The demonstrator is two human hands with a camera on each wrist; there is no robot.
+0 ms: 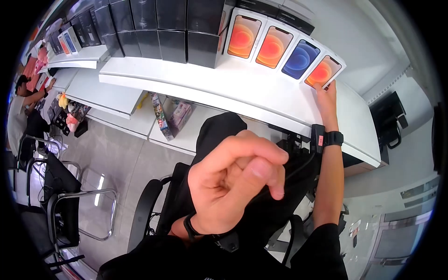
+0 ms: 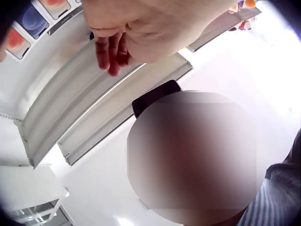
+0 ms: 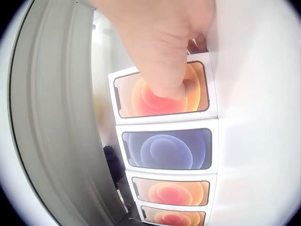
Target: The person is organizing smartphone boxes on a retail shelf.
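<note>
My right hand grips the end white phone box of a row standing on the white shelf. In the right wrist view the thumb lies across the orange phone picture on its front, while other fingertips reach behind its edge. Beside it stands a phone box with a blue picture, then two more with orange pictures, the nearer of them. Raised over my lap, my left hand has loosely curled fingers with nothing visible in them. The left wrist view shows its fingers hanging down, apart from the boxes.
Stacked black boxes fill the shelf left of the phone boxes. A lower shelf holds colourful packages. A chair with chrome legs stands on the tiled floor, and another person is at the far left.
</note>
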